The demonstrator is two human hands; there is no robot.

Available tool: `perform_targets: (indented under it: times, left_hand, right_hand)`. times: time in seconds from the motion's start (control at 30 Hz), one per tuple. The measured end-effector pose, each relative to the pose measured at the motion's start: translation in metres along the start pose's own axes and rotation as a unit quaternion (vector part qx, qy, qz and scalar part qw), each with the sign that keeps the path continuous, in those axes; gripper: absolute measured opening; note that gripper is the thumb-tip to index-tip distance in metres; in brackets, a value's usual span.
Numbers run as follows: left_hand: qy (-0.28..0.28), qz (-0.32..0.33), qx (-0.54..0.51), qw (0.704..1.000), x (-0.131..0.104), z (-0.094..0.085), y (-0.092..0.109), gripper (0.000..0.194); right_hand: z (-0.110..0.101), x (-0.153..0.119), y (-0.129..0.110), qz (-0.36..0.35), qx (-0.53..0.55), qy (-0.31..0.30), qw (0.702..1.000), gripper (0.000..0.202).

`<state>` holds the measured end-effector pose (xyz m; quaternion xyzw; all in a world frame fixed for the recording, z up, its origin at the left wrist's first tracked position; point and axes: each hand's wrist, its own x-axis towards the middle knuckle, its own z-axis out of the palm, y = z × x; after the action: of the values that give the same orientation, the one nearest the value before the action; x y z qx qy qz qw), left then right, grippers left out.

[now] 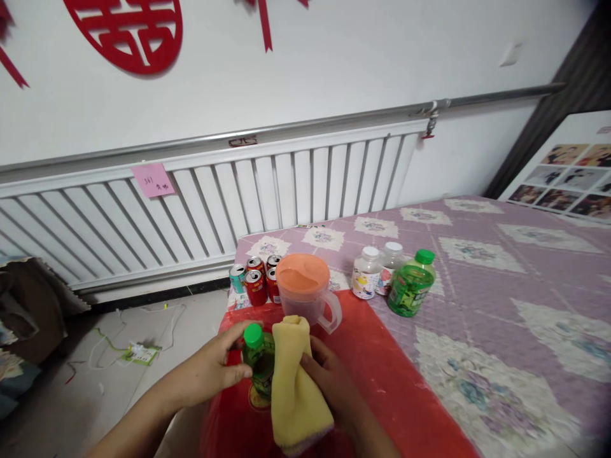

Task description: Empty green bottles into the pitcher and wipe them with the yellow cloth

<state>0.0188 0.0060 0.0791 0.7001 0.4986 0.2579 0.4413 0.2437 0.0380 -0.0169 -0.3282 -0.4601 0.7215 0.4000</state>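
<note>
In the head view, my left hand (217, 369) curls round the left side of a green-capped plastic bottle (260, 366), thumb in front and fingers behind. The bottle is upright on a red cloth (377, 375). My right hand (329, 375) is closed on a folded yellow towel (296, 394), its thumb pressed into the fabric. The towel hangs beside the bottle and covers part of its right side; I cannot tell whether they touch. Just beyond both hands stands a clear plastic pitcher (305, 299) with an orange lid and a handle on its right.
Several drink cans (256, 289) stand left of the pitcher. To its right are two white-capped bottles (365, 273) and a larger green bottle (411, 286). A patterned tablecloth (477, 286) spreads right. A white radiator (286, 184) lines the wall; a power strip (142, 353) lies on the floor.
</note>
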Motion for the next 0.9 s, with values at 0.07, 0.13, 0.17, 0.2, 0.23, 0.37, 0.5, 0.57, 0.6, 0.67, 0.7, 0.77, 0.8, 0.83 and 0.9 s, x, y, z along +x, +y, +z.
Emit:
perform_targets:
  times: [0.07, 0.13, 0.17, 0.2, 0.23, 0.37, 0.5, 0.57, 0.6, 0.67, 0.7, 0.77, 0.8, 0.83, 0.9]
  left_hand:
    - [-0.011, 0.006, -0.009, 1.0, 0.0, 0.0, -0.002, 0.052]
    - [-0.005, 0.012, 0.0, 1.0, -0.001, 0.002, -0.007, 0.055]
    - [0.004, 0.019, 0.01, 1.0, -0.001, 0.004, -0.01, 0.058]
    - [0.019, 0.029, 0.023, 0.999, -0.001, 0.006, -0.013, 0.061]
    - [0.039, 0.039, 0.038, 0.998, -0.001, 0.008, -0.015, 0.065]
    - [0.119, 0.039, 0.09, 0.988, 0.002, 0.013, -0.025, 0.066]
    - [0.142, 0.005, 0.101, 0.985, 0.004, 0.014, -0.03, 0.062]
    - [0.131, 0.008, 0.077, 0.988, 0.003, 0.014, -0.028, 0.06]
    - [0.119, 0.009, 0.059, 0.991, 0.002, 0.014, -0.027, 0.06]
    - [0.088, 0.006, 0.016, 0.996, 0.002, 0.015, -0.023, 0.061]
    - [0.07, 0.005, -0.004, 0.998, 0.001, 0.015, -0.021, 0.061]
    - [0.04, 0.008, -0.034, 0.999, 0.002, 0.016, -0.017, 0.061]
    - [0.031, 0.012, -0.044, 0.998, 0.002, 0.017, -0.016, 0.061]
    - [0.027, 0.015, -0.048, 0.998, 0.003, 0.017, -0.015, 0.06]
    - [0.029, 0.02, -0.046, 0.998, 0.003, 0.019, -0.016, 0.058]
  right_hand:
    - [-0.005, 0.003, 0.003, 0.008, -0.07, 0.01, 0.998, 0.041]
    - [-0.01, 0.006, 0.005, 0.015, -0.125, 0.016, 0.992, 0.039]
    - [-0.011, 0.007, 0.006, 0.017, -0.14, 0.019, 0.99, 0.038]
    - [-0.013, 0.008, 0.007, 0.017, -0.146, 0.021, 0.989, 0.037]
    - [-0.013, 0.009, 0.007, 0.016, -0.148, 0.023, 0.989, 0.036]
    - [-0.012, 0.01, 0.005, 0.005, -0.142, 0.024, 0.99, 0.038]
    - [-0.008, 0.005, 0.0, -0.02, -0.044, -0.005, 0.999, 0.041]
    - [-0.007, 0.0, -0.002, -0.024, 0.032, -0.018, 0.999, 0.046]
    - [-0.006, -0.002, -0.003, -0.02, 0.062, -0.02, 0.998, 0.049]
    - [-0.003, -0.007, -0.005, -0.008, 0.106, -0.02, 0.994, 0.055]
    - [-0.002, -0.009, -0.006, -0.004, 0.119, -0.019, 0.993, 0.055]
    - [0.0, -0.01, -0.007, -0.002, 0.119, -0.019, 0.993, 0.053]
    - [0.001, -0.009, -0.007, -0.003, 0.107, -0.015, 0.994, 0.051]
    - [0.001, -0.008, -0.008, -0.005, 0.086, -0.007, 0.996, 0.049]
    - [0.0, -0.004, -0.007, -0.006, 0.042, 0.013, 0.999, 0.047]
